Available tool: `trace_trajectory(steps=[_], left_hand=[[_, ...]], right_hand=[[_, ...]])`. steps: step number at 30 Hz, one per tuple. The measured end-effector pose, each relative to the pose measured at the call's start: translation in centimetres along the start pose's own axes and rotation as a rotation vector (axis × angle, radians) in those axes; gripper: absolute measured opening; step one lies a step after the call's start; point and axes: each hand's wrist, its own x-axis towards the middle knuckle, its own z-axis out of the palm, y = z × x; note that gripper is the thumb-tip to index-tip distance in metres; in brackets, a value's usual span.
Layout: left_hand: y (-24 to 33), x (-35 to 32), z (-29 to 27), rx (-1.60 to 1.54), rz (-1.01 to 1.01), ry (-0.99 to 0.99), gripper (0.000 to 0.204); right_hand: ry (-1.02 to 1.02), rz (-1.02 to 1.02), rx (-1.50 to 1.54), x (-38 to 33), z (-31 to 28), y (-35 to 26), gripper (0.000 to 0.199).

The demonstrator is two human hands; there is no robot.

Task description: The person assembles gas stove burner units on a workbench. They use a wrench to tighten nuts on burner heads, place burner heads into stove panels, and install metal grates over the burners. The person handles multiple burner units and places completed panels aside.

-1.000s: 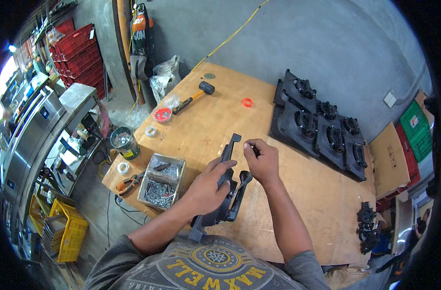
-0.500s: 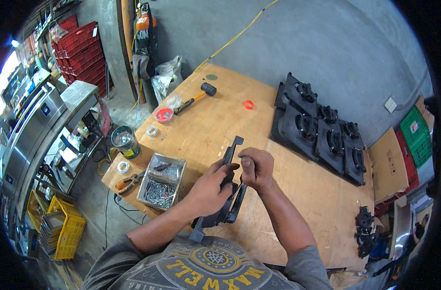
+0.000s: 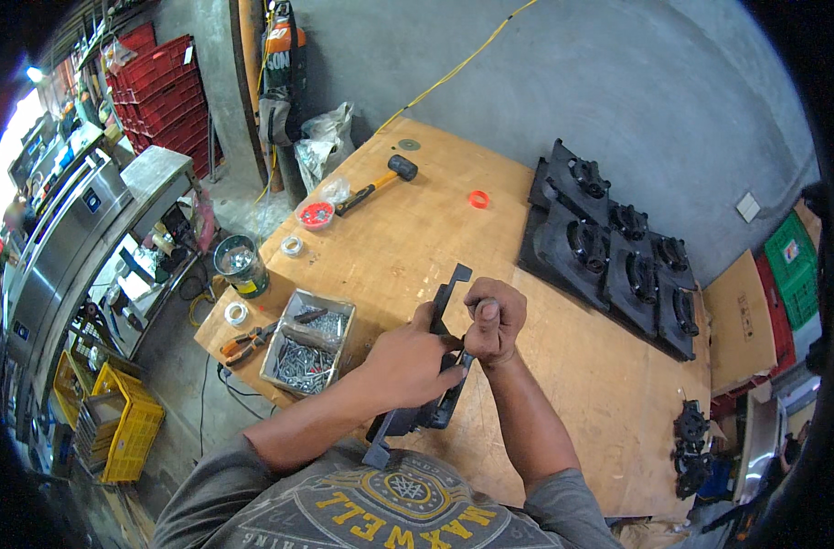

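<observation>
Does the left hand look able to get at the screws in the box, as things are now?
Probably yes: the screws lie uncovered in the open box nearby. But the left hand holds the black part and may have to let go first.

We hold a long black part point(image 3: 426, 416) aslant, close before us, its middle partly covered and its slim far end bent at the tip.

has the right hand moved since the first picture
Yes: judged against the red ring on the tabletop, the right hand has shifted left and slightly down in the picture.
</observation>
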Motion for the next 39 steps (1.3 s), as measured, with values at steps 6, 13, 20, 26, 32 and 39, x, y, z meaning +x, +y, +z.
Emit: trace_trajectory(steps=[6, 13, 20, 26, 32, 39], left_hand=[[-1.2, 1.7, 1.7, 0.132, 0.229, 0.255, 0.039], [-1.5, 1.7, 1.7, 0.014, 0.246, 0.237, 0.03], [-0.9, 1.7, 1.7, 0.135, 0.205, 0.19, 0.033], [0.0, 1.7, 1.3, 0.175, 0.17, 0.131, 0.036], [-0.5, 1.8, 2.3, 0.11, 0.183, 0.259, 0.041], [0.1, 2.1, 2.9, 0.122, 0.199, 0.199, 0.035]], right_hand=[[0.029, -0.01, 0.104, -0.1, 0.0, -0.3, 0.053], [-0.012, 0.136, 0.272, -0.6, -0.6, -2.9, 0.056], [-0.081, 0.233, 0.093, -0.5, -1.3, -3.2, 0.047], [0.144, 0.619, 0.133, -1.6, -0.9, -0.7, 0.038], [-0.18, 0.327, -0.671, 1.0, -0.7, -2.9, 0.018], [-0.459, 0.354, -1.016, 5.0, -0.2, -4.3, 0.027]])
